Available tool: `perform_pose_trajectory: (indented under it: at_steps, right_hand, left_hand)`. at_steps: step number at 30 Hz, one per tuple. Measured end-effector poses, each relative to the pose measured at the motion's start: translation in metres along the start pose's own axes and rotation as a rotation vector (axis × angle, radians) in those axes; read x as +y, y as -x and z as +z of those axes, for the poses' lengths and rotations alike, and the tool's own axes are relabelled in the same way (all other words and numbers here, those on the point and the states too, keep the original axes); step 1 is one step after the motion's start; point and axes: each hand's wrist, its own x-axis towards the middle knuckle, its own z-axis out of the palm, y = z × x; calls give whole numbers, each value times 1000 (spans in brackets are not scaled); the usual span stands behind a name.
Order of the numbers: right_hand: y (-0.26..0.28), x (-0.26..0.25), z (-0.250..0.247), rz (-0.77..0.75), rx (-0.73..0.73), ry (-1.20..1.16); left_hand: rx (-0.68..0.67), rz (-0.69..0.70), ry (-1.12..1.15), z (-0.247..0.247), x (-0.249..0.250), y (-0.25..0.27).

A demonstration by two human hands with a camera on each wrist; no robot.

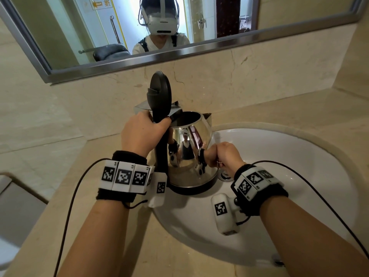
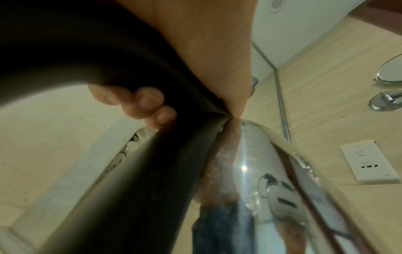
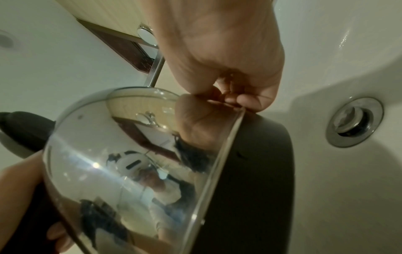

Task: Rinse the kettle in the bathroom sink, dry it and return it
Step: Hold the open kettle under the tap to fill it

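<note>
A shiny steel kettle [image 1: 189, 152] with a black base hangs over the left part of the white sink [image 1: 299, 166]. Its black lid [image 1: 160, 90] stands open and upright. My left hand [image 1: 141, 132] grips the top of the black handle [image 1: 162, 148]; the left wrist view shows my fingers [image 2: 150, 103] wrapped round that handle [image 2: 130, 171]. My right hand [image 1: 223, 154] is a fist against the kettle's lower right side. In the right wrist view its curled fingers [image 3: 239, 99] touch the steel wall [image 3: 130, 154] just above the black base, with nothing seen in them.
A chrome faucet [image 1: 139, 106] sits behind the lid, its spout over the kettle's mouth; no water shows. The drain [image 3: 354, 122] lies right of the kettle. Beige stone counter [image 1: 99, 246] rings the sink, with a mirror [image 1: 119, 27] above and a wall socket [image 2: 369, 161].
</note>
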Motion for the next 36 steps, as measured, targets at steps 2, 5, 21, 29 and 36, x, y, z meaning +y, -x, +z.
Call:
perform_pose_trajectory:
  at_steps: [2,5,21,29,36]
  right_hand:
    - [2,3,-1,-20,25,-21]
    - [2,4,0,-40,34,9]
    - [-14,6,5,-15,15,109]
    - [-14,0,4,61,7,181]
    - [-13,3,4,39,9,166]
  left_hand:
    - [4,-3,0,0,0,0]
    - [-3,-14,-7,0,-1,-1]
    - [-10,-12,6,0,0,-1]
    - [-14,-25,-2,0,-1,-1]
    - [-13,-20,2,0,1,0]
